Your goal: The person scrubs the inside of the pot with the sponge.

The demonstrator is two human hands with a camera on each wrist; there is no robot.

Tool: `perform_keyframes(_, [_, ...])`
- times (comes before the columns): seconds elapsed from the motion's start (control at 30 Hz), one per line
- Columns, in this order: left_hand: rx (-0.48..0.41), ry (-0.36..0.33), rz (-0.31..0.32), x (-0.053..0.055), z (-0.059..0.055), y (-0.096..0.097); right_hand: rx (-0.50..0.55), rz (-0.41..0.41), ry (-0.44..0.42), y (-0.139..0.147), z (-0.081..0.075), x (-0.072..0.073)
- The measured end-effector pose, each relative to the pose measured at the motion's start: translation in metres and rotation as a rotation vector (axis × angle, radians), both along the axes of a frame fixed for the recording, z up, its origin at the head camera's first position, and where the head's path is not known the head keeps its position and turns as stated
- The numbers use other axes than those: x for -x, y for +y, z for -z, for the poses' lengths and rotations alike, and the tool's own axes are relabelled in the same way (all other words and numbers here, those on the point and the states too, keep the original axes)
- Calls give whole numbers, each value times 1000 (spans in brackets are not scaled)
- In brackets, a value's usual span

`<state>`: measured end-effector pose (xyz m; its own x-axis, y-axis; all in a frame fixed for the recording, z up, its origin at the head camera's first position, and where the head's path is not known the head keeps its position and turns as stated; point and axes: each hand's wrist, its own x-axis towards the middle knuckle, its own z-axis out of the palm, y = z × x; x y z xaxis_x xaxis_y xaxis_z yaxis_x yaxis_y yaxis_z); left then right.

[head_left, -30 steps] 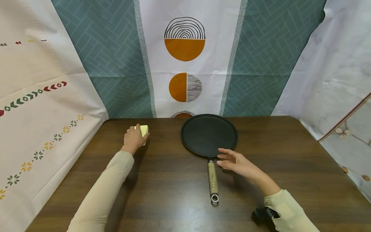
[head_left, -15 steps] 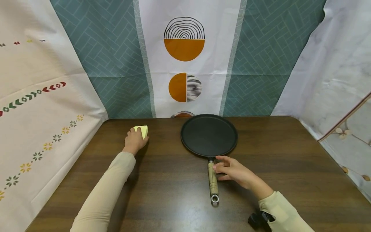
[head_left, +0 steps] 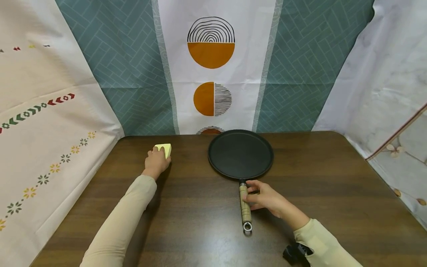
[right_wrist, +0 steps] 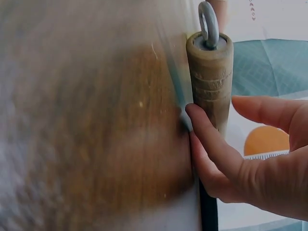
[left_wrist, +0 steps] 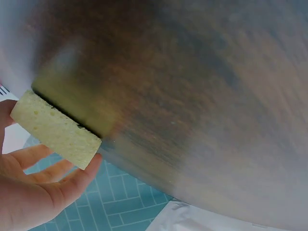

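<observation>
On the far left of the table, my left hand (head_left: 156,162) grips a pale yellow sponge (head_left: 165,149). In the left wrist view the sponge (left_wrist: 57,129) sits between thumb and fingers, with its porous side showing. A flat black frying pan (head_left: 240,154) lies right of centre, its wooden handle (head_left: 245,215) pointing toward me. My right hand (head_left: 268,200) is at the upper part of that handle. The right wrist view has the handle (right_wrist: 211,72) between the thumb and the curled fingers, with a metal ring at its end.
The dark brown wooden table (head_left: 193,207) bears the pan and sponge. A patterned cloth (head_left: 136,74) hangs behind its far edge, and pale cloths flank it left and right. A black wrist device (head_left: 295,253) is at the right sleeve.
My right hand has come left and nearer to me, from beside the pan's rim onto its handle. The left hand has shifted slightly on the sponge. The pan stays in place.
</observation>
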<state>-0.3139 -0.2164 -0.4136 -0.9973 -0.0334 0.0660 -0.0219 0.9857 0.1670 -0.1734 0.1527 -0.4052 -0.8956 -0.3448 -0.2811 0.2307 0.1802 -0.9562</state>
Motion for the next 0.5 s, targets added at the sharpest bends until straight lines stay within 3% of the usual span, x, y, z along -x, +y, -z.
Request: perform_keyframes(0.5, [3, 105, 96, 1, -5, 18, -28, 33, 9, -3, 1, 0])
